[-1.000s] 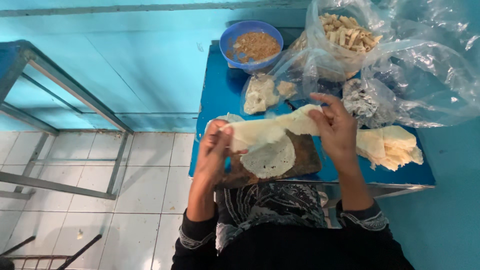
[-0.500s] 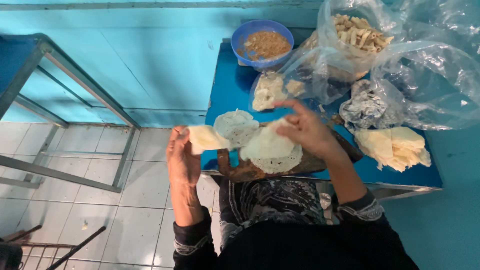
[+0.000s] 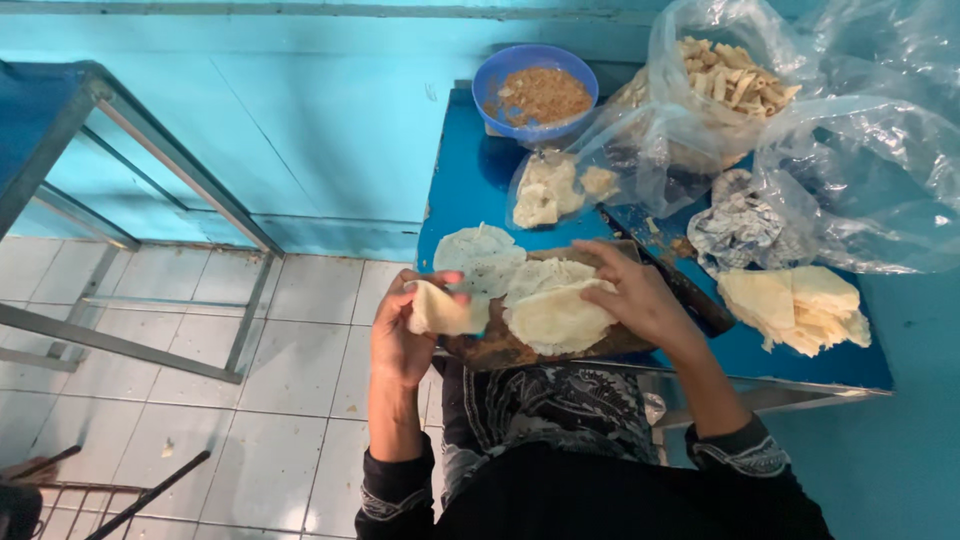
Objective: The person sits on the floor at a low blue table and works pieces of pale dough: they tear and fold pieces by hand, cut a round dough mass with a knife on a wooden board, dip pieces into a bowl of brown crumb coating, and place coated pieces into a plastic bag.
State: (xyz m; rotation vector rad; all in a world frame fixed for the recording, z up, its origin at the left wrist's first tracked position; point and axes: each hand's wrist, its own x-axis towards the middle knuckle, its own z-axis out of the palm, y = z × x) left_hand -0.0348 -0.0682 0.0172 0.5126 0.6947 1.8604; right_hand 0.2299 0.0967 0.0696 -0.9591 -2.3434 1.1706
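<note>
My left hand (image 3: 402,335) holds a folded pale thin wrapper (image 3: 440,310) just off the left edge of a brown wooden board (image 3: 500,350). My right hand (image 3: 640,295) rests on a round pale wrapper (image 3: 555,318) lying on that board, fingers spread over its right side. Another round wrapper (image 3: 478,250) lies flat on the blue table (image 3: 470,180) beside the board.
A blue bowl of brown filling (image 3: 535,95) stands at the table's far end. Clear plastic bags hold cut strips (image 3: 725,80) and pale pieces (image 3: 545,190). A stack of folded wrappers (image 3: 795,305) lies at the right. A metal frame (image 3: 120,180) stands on the tiled floor at left.
My left hand pulled a wrapper off the stack, folded it and carried it left of the board. My right hand settled onto the round wrapper on the board.
</note>
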